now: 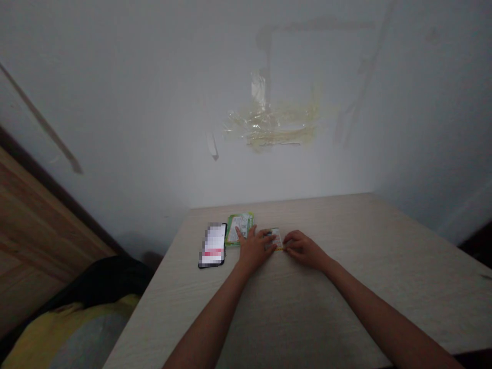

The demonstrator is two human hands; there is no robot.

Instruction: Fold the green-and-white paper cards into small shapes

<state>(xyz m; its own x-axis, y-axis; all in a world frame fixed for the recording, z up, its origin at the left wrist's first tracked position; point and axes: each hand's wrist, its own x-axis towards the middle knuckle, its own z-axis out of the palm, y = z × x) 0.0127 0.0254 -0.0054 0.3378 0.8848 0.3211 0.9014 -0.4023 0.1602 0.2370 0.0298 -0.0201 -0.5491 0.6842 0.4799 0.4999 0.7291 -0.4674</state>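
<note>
On the table (pixel 346 220), the left hand (pixel 253 252) spreads wide over the card (pixel 277 239) — press softly, keep it flat — while the right hand (pixel 307 251) bunches at its edge; I can't tell if it pinches.

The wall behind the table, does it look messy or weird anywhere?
Yes, it looks messy. Crinkled, shiny clear tape clings to the wall above the table, with yellowish stains around it. A white strip hangs to its left, and greyish streaks run above.
</note>
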